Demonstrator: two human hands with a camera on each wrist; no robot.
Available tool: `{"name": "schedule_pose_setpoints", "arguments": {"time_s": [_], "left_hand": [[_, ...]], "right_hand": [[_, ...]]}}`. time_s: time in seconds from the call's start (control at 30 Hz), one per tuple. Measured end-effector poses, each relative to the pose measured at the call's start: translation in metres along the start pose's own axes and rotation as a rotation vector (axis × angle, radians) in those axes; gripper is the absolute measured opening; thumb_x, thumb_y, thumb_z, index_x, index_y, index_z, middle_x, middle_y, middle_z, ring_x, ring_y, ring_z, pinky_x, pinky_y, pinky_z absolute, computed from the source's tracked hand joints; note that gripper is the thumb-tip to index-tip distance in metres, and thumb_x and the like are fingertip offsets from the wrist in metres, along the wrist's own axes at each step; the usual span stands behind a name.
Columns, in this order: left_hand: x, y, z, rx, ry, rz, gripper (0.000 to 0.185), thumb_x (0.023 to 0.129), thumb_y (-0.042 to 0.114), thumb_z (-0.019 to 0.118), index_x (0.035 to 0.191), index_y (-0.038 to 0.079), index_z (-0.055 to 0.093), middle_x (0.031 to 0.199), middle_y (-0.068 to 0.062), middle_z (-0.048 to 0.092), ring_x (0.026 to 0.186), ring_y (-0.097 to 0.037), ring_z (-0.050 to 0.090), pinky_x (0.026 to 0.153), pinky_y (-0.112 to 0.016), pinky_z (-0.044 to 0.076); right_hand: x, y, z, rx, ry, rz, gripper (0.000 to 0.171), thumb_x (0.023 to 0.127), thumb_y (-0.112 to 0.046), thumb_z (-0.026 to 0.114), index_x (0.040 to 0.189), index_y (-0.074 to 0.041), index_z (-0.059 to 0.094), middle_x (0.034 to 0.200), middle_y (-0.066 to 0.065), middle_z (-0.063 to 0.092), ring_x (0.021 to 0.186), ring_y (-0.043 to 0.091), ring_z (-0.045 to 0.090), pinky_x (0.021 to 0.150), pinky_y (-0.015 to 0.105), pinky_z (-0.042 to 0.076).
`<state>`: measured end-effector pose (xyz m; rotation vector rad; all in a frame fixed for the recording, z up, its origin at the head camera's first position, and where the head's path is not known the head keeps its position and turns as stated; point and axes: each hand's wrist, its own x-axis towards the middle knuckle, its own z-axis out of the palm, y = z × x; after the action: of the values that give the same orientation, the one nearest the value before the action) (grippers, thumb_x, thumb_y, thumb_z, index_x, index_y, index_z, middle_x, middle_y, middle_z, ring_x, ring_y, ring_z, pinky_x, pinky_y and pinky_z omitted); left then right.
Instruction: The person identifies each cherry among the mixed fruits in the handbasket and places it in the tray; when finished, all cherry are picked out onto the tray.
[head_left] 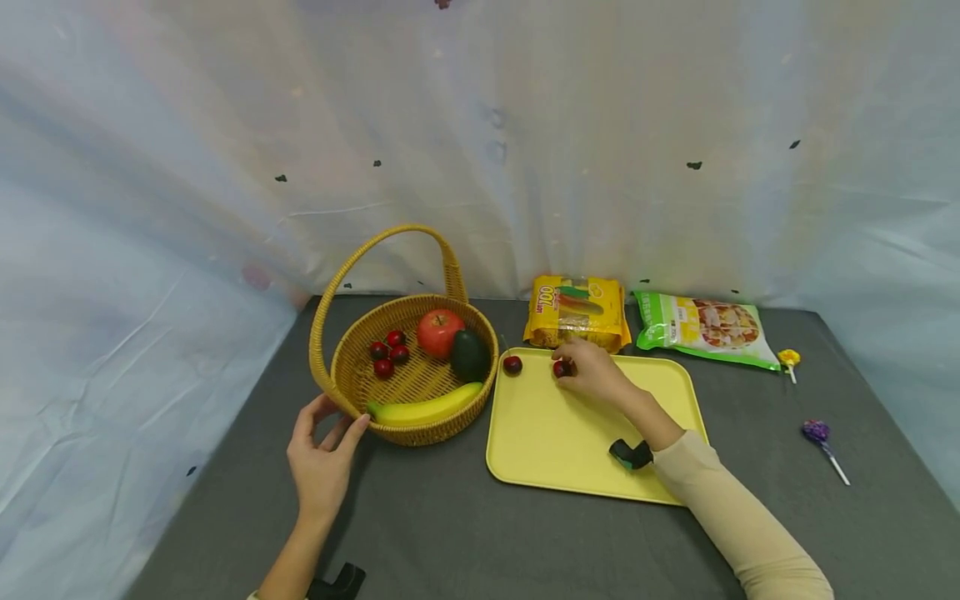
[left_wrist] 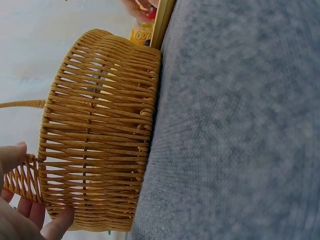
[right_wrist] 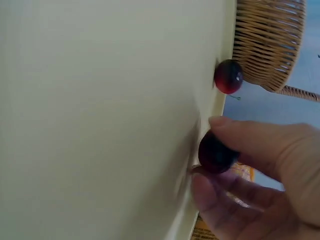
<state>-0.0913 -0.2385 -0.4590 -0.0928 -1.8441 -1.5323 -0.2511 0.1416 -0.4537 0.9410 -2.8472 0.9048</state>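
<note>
Left hand [left_wrist: 20, 210]: cut off by the lower left corner of the left wrist view, only fingertips showing. Dark red cherry [right_wrist: 216, 152]: partly covered by the right hand [right_wrist: 260, 175], itself cut by the right and bottom edges, blurred. Round woven wicker basket [right_wrist: 267, 42]: cropped at the upper right of the right wrist view. Yellow snack packet [left_wrist: 141, 35]: a sliver at the top, print unreadable. Green printed bag [head_left: 705, 327]: lettering too small to read.

The right arm has a long, soft sleeve [head_left: 738, 521] in a pale cream colour. A small black gadget with a bit of green [head_left: 632, 454] (a camera) sits at that wrist. Another black one [head_left: 337, 582] sits at the left wrist.
</note>
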Motion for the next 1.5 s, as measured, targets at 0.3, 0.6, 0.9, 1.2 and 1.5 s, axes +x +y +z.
{"name": "schedule_pose_setpoints", "arguments": {"time_s": [0.3,0.6,0.9,1.2,1.5], "left_hand": [[0.001,0.013,0.004,0.001,0.0,0.021,0.048,0.074,-0.029,0.068,0.12,-0.023,0.053,0.111,-0.018,0.058,0.107,-0.019,0.058,0.089,-0.028,0.059],[0.0,0.003,0.001,-0.014,0.006,0.013,0.05,0.076,-0.026,0.07,0.123,-0.016,0.057,0.114,-0.015,0.059,0.109,-0.021,0.058,0.089,-0.027,0.059],[0.0,0.01,0.003,-0.002,-0.001,0.045,0.05,0.075,-0.028,0.069,0.122,-0.019,0.056,0.113,-0.015,0.059,0.108,-0.02,0.058,0.089,-0.027,0.059],[-0.001,0.004,0.0,0.069,-0.011,0.048,0.05,0.077,-0.023,0.072,0.124,-0.015,0.057,0.114,-0.017,0.057,0.109,-0.018,0.057,0.09,-0.027,0.058],[-0.001,-0.007,-0.003,0.051,-0.031,0.049,0.049,0.079,-0.018,0.074,0.125,-0.01,0.059,0.115,-0.018,0.056,0.11,-0.021,0.057,0.09,-0.027,0.058]], "right_hand": [[0.002,-0.006,0.002,-0.121,-0.006,0.064,0.039,0.077,-0.01,0.087,0.109,0.005,0.07,0.109,0.019,0.065,0.093,0.034,0.063,0.082,0.047,0.057],[0.005,-0.026,-0.018,-0.132,0.024,0.021,0.04,0.082,-0.014,0.084,0.113,0.006,0.069,0.108,0.019,0.068,0.088,0.03,0.064,0.074,0.044,0.058],[0.063,-0.094,-0.029,-0.017,0.077,-0.155,0.028,0.091,-0.015,0.076,0.112,0.002,0.071,0.103,0.015,0.068,0.08,0.027,0.064,0.071,0.036,0.057],[0.146,-0.162,0.016,0.244,-0.444,-0.26,0.04,0.096,-0.01,0.069,0.133,0.001,0.059,0.131,0.017,0.06,0.116,0.031,0.06,0.093,0.027,0.054],[0.173,-0.175,0.075,0.413,-0.568,-0.177,0.052,0.093,0.001,0.068,0.141,0.005,0.05,0.141,0.024,0.051,0.13,0.035,0.049,0.098,0.026,0.051]]}}
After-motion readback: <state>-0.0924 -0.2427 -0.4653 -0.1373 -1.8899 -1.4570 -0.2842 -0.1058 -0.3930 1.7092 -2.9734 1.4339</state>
